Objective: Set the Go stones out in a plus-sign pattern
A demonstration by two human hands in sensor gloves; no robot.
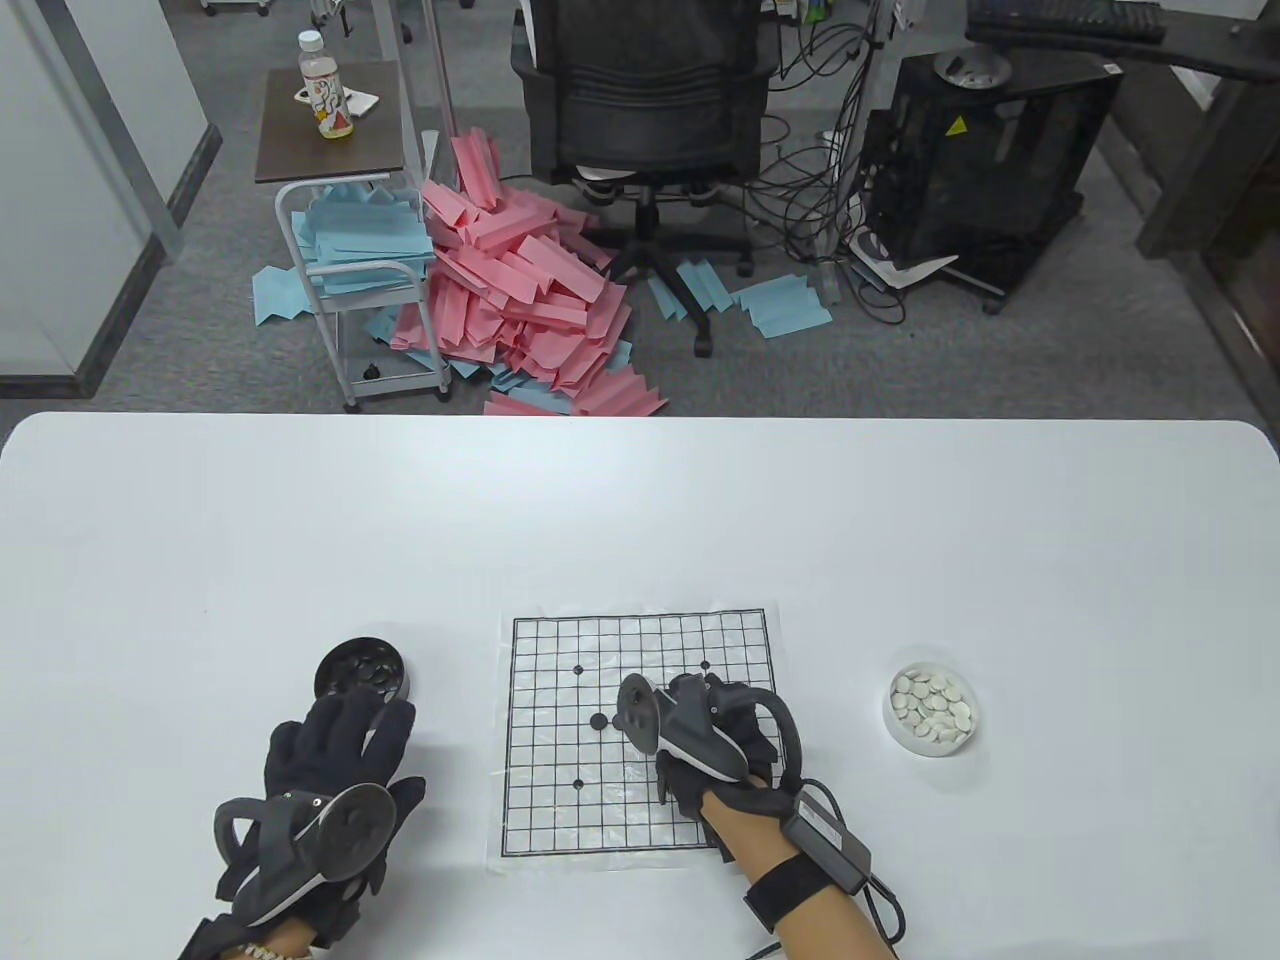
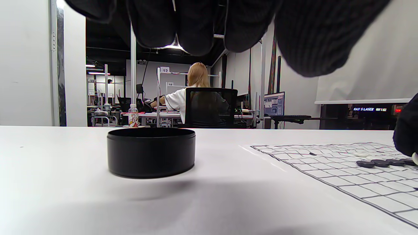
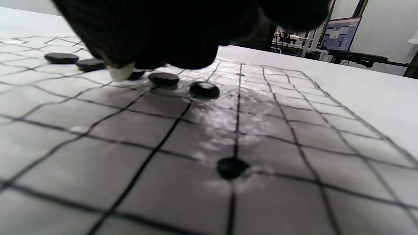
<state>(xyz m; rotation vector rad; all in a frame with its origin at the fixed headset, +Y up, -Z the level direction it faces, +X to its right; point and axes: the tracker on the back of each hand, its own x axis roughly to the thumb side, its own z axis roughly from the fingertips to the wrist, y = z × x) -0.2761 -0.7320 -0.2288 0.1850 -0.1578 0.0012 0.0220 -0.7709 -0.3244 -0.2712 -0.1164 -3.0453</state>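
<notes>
A paper Go board [image 1: 560, 800] lies on the white table. My right hand [image 1: 715, 745] hovers low over its middle and pinches a white stone [image 3: 120, 72] at its fingertips. The stone sits right beside a row of several black stones [image 3: 163, 78] on the grid. In the table view only the leftmost black stone [image 1: 598, 721] shows; the hand hides the others. My left hand [image 1: 345, 740] lies with fingers spread, empty, on the table just in front of the black bowl [image 1: 360, 672] of black stones. That bowl [image 2: 151, 151] also shows in the left wrist view.
A white bowl [image 1: 935, 708] of white stones stands right of the board. Beyond the table's far edge are an office chair [image 1: 640, 110], a cart and piles of pink and blue paper on the floor.
</notes>
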